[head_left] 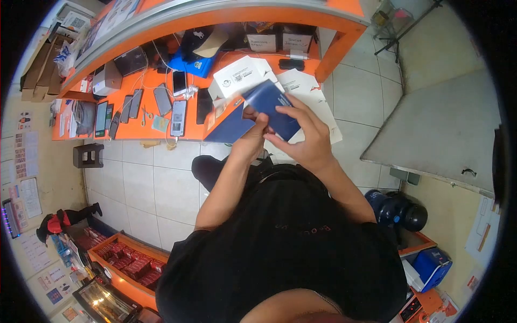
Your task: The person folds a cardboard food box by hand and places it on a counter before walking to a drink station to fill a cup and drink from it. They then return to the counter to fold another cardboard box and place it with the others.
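1. the dark blue box [272, 107] sits just above the middle of the view, held up over the near edge of the orange desk [145, 81], between both hands.
2. the left hand [252, 137] is at about 7 o'clock of the box, fingers closed up against its lower left side, thumb pressing on the blue face.
3. the right hand [307, 137] is at about 4 o'clock of the box, fingers curled round its lower right corner, gripping it; the two hands are just beside each other under the box.
4. an orange and blue box part [229, 121] juts out at 9 o'clock of the blue box, touching it; whether it is a lid or a tray i cannot tell.
5. at 11 o'clock of the box, on the desk, lies a white box [242, 75], close behind the hands.
6. at 9 o'clock, well apart, a row of phones [177, 116] lies flat on the desk, with cables among them.
7. at 12 o'clock, at the back of the desk, stand two small dark boxes with white labels [280, 40].
8. at 2 o'clock, white papers [309, 89] lie over the desk edge, partly behind the right hand.
9. at 8 o'clock, far below, a tray of red packs [129, 264] stands on the floor.
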The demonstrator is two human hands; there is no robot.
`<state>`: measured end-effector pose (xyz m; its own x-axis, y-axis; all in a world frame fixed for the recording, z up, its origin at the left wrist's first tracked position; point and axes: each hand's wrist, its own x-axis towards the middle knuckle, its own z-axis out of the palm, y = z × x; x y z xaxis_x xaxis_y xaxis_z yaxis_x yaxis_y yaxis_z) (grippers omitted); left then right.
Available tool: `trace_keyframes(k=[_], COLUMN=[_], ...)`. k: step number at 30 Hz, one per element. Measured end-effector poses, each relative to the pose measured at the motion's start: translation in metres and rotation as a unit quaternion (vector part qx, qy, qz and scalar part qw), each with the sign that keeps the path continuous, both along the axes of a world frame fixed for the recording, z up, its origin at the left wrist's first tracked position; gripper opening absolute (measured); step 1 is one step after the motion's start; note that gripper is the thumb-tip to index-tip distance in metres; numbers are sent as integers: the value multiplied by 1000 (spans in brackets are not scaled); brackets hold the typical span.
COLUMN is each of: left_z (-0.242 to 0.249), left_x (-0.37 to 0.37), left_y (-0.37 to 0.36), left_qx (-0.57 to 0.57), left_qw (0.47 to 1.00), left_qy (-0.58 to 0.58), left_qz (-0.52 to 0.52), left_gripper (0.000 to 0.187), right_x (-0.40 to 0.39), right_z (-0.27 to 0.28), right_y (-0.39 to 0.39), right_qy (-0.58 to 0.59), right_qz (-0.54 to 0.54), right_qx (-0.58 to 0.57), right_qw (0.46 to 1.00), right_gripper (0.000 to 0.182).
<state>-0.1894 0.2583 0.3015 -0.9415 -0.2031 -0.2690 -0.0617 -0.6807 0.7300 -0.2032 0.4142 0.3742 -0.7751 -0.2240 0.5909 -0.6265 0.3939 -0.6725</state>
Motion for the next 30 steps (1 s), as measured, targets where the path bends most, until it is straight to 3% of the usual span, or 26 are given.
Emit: trace_keyframes(k=[1,4,5,6,7,8,9,10,11,12,13,14,15,16,17,18,20,21,22,23,24,25,26,30], left_z=[1,18,31,41,51,55,44,29,13,17,22,29,33,35,22,-2,-24,-28,-30,-30,-19,4,18,34], left_x=[0,-2,1,-1,-4,-7,-11,-12,-13,-14,-10,2,14,20,20,21,20,18,17,15,11,5,3,-3], left_y=[-4,-12,-10,-11,-13,-18,-29,-36,-41,-43,-48,-47,-39,-32,-33,-37,-41,-41,-42,-40,-36,-29,-25,-31], left_qx=[-1,11,-49,-48,59,166,186,187,153,117,-168,-463,-634,-776,-776,-755,-734,-655,-564,-451,-451,-211,43,118], left_qw=[1000,982,982,982,979,964,958,959,957,953,939,827,707,557,558,592,624,721,804,870,871,968,997,990], left_qy=[1,74,72,73,72,69,83,84,122,158,140,166,189,204,203,196,188,121,50,-87,-86,-61,-32,-51], left_qz=[1,-172,-169,-167,-184,-198,-199,-198,-215,-230,-264,-273,-249,-213,-212,-202,-194,-190,-182,-181,-177,-122,-59,-56], left_gripper=[43,41,41,41,45,49,60,60,60,62,65,70,66,62,62,53,43,32,23,21,21,23,25,30], right_x=[1,-3,-1,3,5,5,7,6,1,-1,0,1,0,-5,-11,-19,-31,-28,-23,-16,-11,-9,-6,-14], right_z=[-9,-23,-24,-24,-25,-38,-60,-80,-94,-94,-95,-95,-79,-62,-47,-42,-51,-49,-47,-46,-45,-45,-47,-57], right_y=[4,11,8,2,-2,0,8,17,27,28,28,28,26,30,35,39,39,29,19,9,-2,-11,-17,-22], right_qy=[-32,-96,-95,-135,-173,-173,-225,-272,-433,-432,-424,-413,-440,-440,-494,-545,-545,-416,-271,-273,-215,-155,-95,-19], right_qz=[32,79,80,65,51,53,53,54,99,103,128,151,201,201,236,270,323,310,286,288,239,188,136,122], right_qx=[8,-47,-47,-140,-232,-232,-118,-3,-14,-12,-81,-152,-240,-240,-216,-191,-164,-52,60,61,116,169,220,214], right_qw=[999,991,991,979,956,956,966,961,896,896,893,885,842,842,808,770,756,853,917,916,940,955,961,969], right_gripper=[52,57,57,60,63,63,69,75,71,71,68,66,65,65,67,69,69,68,67,67,69,72,75,81])
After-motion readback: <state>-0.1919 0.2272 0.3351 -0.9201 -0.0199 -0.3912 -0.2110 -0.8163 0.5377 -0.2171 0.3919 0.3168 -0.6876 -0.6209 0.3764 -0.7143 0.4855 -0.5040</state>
